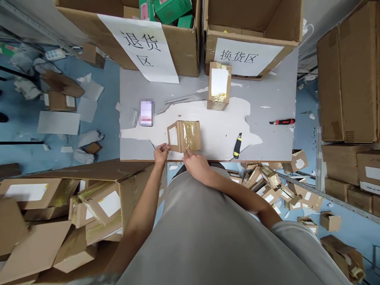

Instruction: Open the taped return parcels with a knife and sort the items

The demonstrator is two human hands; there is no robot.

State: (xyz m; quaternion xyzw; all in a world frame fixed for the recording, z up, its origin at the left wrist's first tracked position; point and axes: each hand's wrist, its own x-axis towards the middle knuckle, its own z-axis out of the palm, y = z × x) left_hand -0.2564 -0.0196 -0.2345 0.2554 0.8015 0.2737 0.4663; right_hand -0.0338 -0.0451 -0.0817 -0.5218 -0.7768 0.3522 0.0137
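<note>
A small cardboard box (194, 136) lies at the table's near edge, with shiny clear tape across its top and a white label on its left face. My left hand (161, 153) is closed, fingertips pinching at the box's lower left corner. At the box's near side, my right hand (196, 163) has its fingers curled against the taped edge. A yellow-and-black box cutter (238, 145) rests to the right of the box. Behind it stands a second taped box (219, 85) with a white label.
Two large open cartons with paper signs, the left carton (184, 51) holding green boxes, stand at the table's back. A phone (146, 113) and a red box cutter (282, 122) lie on the table (267, 93). Parcels fill a big carton (124, 178) at left; boxes litter the floor.
</note>
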